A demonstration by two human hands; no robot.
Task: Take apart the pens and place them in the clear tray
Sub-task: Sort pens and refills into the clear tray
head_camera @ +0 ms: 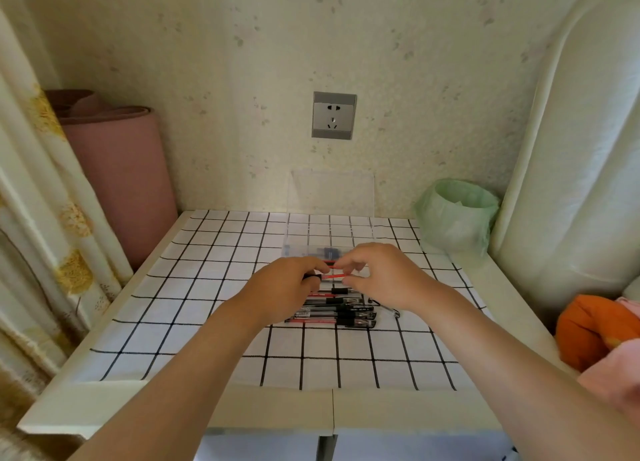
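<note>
Both hands worked above the pen pile [334,311] on the checked surface [207,287], left hand [287,287] pinching a black part, right hand [377,277] pinching the red refill [334,275], apparently drawing it out just near of the clear tray [329,232].

A matt white bench [104,405] is covered by a smooth grid-printed cloth [194,339]. Glossy plastic pens [343,313] are seen before a clear plastic tray [330,225]. A brushed-metal socket plate [333,115] is set in textured wallpaper [415,80].
</note>
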